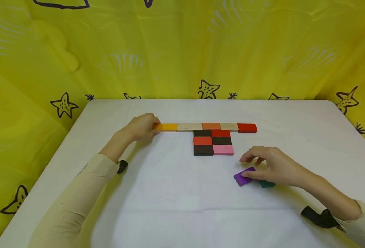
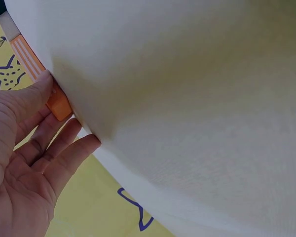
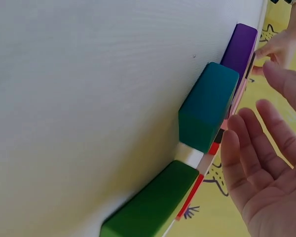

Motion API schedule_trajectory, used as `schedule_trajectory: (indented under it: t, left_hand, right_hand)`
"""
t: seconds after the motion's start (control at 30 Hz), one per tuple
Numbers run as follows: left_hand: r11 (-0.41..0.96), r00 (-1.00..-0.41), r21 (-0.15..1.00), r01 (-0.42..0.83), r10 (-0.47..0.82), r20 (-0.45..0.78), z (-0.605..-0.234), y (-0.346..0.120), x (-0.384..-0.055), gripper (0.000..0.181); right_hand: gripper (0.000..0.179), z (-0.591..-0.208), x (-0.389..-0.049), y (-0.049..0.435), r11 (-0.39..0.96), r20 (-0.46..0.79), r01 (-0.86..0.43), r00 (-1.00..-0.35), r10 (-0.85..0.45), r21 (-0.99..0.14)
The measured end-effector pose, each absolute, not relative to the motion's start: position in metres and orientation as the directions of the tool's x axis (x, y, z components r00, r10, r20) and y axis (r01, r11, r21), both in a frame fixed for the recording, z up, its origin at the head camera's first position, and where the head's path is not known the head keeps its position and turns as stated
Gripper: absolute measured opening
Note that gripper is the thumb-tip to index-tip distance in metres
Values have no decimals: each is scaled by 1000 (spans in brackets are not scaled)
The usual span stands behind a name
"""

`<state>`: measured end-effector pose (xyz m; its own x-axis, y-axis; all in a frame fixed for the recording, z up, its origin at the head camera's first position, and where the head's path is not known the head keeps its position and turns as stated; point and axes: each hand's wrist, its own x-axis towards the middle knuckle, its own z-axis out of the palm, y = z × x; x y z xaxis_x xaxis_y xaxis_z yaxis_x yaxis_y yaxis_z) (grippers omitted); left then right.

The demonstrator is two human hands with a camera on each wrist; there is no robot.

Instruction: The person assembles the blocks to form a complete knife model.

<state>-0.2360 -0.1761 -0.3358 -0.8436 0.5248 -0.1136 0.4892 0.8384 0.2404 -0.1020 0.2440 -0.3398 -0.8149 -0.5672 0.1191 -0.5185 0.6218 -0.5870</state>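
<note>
At the far side of the table, my left hand (image 1: 142, 126) pinches the left end of an orange block (image 1: 167, 127). The left wrist view shows my thumb and fingers on opposite sides of that orange block (image 2: 59, 103). My right hand (image 1: 270, 165) hovers with fingers spread, its thumb overlapping a purple block (image 1: 243, 176) in the head view. A teal block (image 1: 267, 184) lies partly hidden beneath this hand. From the right wrist, a green block (image 3: 150, 202) shows nearest the camera, with the teal block and purple block (image 3: 240, 47) beyond it.
The orange block begins a row continuing with pale wood (image 1: 189, 127), orange (image 1: 211, 126), pale wood (image 1: 228, 126) and red (image 1: 247, 127) blocks. Below it, black (image 1: 203, 149), red (image 1: 202, 141) and pink (image 1: 223, 149) blocks form two columns. A yellow patterned cloth (image 1: 170, 44) hangs behind the white table (image 1: 170, 193).
</note>
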Motion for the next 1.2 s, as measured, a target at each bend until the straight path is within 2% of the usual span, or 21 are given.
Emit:
schedule_trajectory:
  t: [0.4,0.83,1.1,1.2]
  left_hand:
    - [842,-847,236,486,520,-112,-337,-177,-236,32]
    - [847,-849,229,480,514,-119,-337,-176,-236,33]
    - [843,-847,236,484,519,-114,-336,-177,-236,32]
    - [843,-848,236,484,518,-114,-336,-177,-236,32]
  right_hand:
    - [35,-345,-95,259,644,73,-513,-811,-581,-567]
    - [38,-348,-96,261,605,17,-494,-783,-621,-624]
    - [38,-349,-99,257,603,155,-571,-785,-600,-557]
    - [38,-348,-103,258,612,172,-567,-795,-581,-551]
